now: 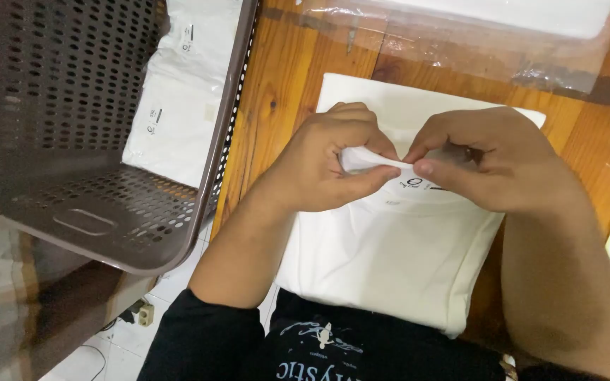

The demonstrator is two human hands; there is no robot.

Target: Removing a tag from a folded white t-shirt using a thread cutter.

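Here, in the head view, a folded white shirt (397,254) lies on the wooden table (277,92), its long axis running away from the person, collar at the far end. The left hand (326,166) and right hand (492,159) meet at the collar, both pinching what looks like its small white label (370,159). Left of the table, a brown perforated basket (86,141) holds bagged white garments (181,92). Clear plastic wrap (460,42) lies beyond the shirt.
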